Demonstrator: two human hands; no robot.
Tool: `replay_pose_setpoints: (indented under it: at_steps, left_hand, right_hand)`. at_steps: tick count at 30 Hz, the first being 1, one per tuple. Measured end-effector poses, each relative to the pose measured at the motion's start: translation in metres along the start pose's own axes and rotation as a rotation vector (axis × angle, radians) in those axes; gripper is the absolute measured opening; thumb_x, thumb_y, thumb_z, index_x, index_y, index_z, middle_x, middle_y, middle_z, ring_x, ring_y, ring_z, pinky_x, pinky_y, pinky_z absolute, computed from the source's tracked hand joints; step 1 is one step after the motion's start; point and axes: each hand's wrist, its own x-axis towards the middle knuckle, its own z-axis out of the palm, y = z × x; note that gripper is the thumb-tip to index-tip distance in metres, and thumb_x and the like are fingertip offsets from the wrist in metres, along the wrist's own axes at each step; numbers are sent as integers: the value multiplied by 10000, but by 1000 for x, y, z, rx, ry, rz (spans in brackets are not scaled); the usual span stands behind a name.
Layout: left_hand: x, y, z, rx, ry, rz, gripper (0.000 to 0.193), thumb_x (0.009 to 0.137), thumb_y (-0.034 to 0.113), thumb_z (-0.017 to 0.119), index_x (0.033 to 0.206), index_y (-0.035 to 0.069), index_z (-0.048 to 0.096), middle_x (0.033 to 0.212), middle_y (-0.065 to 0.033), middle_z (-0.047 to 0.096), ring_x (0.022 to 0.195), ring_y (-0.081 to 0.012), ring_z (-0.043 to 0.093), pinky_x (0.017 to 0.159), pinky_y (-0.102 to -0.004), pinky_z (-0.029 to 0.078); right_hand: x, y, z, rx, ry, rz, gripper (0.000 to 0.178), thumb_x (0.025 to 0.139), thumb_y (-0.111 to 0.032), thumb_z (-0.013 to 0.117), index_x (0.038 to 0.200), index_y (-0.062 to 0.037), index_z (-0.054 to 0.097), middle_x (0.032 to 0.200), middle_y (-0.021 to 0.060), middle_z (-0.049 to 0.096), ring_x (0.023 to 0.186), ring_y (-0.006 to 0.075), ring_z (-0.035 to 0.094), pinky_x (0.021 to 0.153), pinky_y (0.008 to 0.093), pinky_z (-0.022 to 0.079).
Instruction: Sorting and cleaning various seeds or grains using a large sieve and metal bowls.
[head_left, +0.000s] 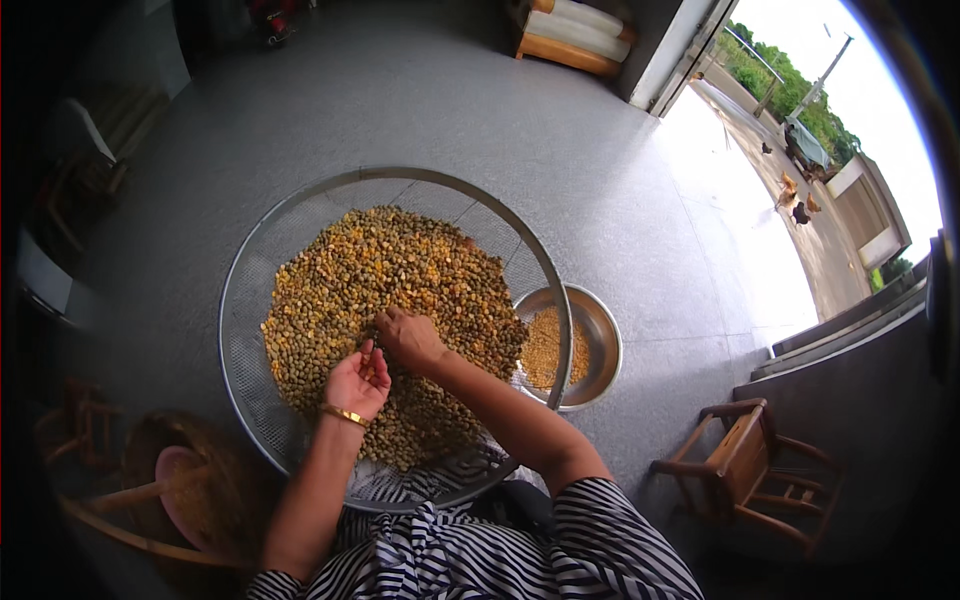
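A wide round mesh sieve [235, 290] with a metal rim rests over my lap, tilted slightly. It holds a broad heap of beans [430, 270], mostly greenish-brown with yellow and orange ones mixed in. My left hand [359, 384], with a gold-coloured band at the wrist, is turned palm up over the heap, its fingers curled in a cup; what lies in it is too small to make out. Just beyond it, my right hand [409, 339] points back-side up with its fingers bent down onto the beans. Its fingertips are partly hidden, close to the left fingers.
Right of the sieve, partly under its rim, a metal basin [604, 345] on the floor holds yellowish grains. A wooden chair [745, 460] stands at the lower right, a basket [150, 440] at the lower left. Chickens [788, 190] are outside the open doorway.
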Motion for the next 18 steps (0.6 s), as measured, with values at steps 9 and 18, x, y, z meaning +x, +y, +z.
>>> replay_pose_setpoints:
  at_steps: [9,18]
  left_hand:
    - [6,0,-13,16,-27,-22,189,818,133,402,922,90,554,778,-13,554,687,-125,525,587,-255,409]
    - [6,-1,-15,20,-40,-42,191,813,134,405,924,92,555,783,-17,552,674,-129,517,576,-257,412]
  right_hand:
    - [-3,-3,1,-59,-4,1,154,709,-102,457,840,-22,468,794,145,501,675,304,552,550,379,445]
    - [-1,-3,3,-4,-14,39,162,717,-132,455,832,-22,484,807,145,508,659,308,553,543,386,443]
